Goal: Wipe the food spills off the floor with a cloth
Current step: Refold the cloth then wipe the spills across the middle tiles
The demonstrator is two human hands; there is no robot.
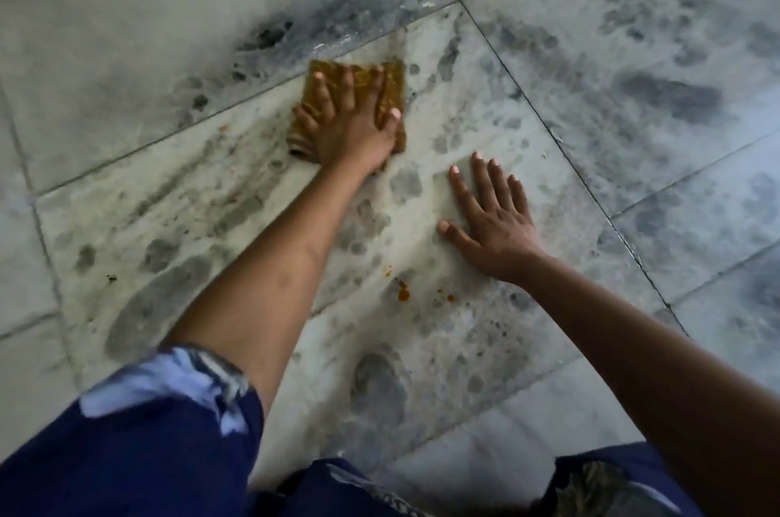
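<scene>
A folded, stained yellow-brown cloth [392,83] lies flat on a pale floor tile [202,187], near the tile's far grout line. My left hand [350,123] presses on it with its fingers spread straight over the top. My right hand [489,221] lies flat on the same tile, to the right and nearer to me, fingers straight, holding nothing. Small orange food spots [404,293] sit on the tile between my two forearms, close to my right wrist. A faint yellowish smear [396,43] runs just beyond the cloth.
The floor is large grey-white tiles with dark grout lines [527,102], covered in dark smudges and footprints [160,305]. Blue patterned clothing [139,444] fills the lower left, and more of it shows at the bottom right [603,478].
</scene>
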